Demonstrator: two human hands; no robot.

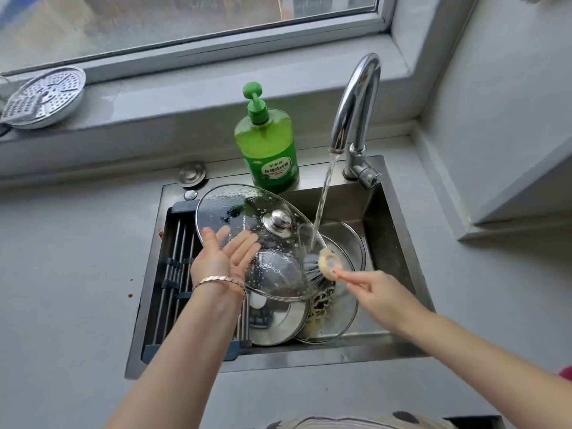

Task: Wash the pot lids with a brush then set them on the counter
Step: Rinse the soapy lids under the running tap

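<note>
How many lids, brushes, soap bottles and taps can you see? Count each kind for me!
Pot lids: 4, the wet glass lid held up, then in the sink the steel lid, the dirty glass lid and the back lid
Brushes: 1, the brush
Soap bottles: 1, the green soap bottle
Taps: 1, the tap
Total: 7

Left hand [224, 257] lies open, fingers [246, 244] straight; right hand [376, 294] pinches the brush [328, 264].
</note>
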